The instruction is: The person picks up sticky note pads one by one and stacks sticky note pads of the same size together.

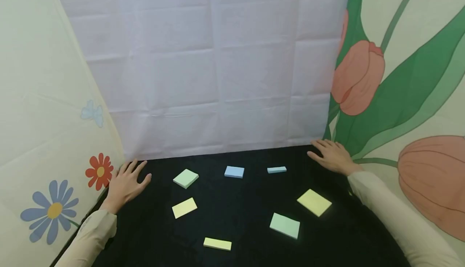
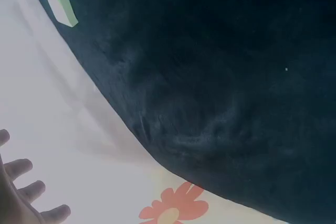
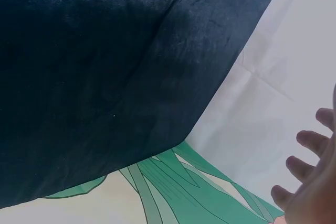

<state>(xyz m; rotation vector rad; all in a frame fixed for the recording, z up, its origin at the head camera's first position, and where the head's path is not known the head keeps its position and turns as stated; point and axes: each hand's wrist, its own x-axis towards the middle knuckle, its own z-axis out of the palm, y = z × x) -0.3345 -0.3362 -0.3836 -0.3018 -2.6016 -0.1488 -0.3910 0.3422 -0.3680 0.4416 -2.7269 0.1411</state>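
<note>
Your black tablecloth (image 1: 250,200) looks softly napped, your sticky-note pads (image 1: 285,225) smooth, matt paper; the white backdrop (image 1: 225,69) is creased cloth, the tulip-printed hanging (image 1: 403,93) smoother matt fabric, your sleeves (image 1: 386,208) matt cloth.

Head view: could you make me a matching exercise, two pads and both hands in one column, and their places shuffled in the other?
Things
1. Narrow yellow pad
2. Wide blue pad
3. Left hand
4. Right hand

Places
A. Beside the red flower print
B. At the far right corner of the black surface
C. Lowest in the picture of all the pads
D. Between a green pad and the narrow blue pad

Right pairs: 1-C, 2-D, 3-A, 4-B.
</note>
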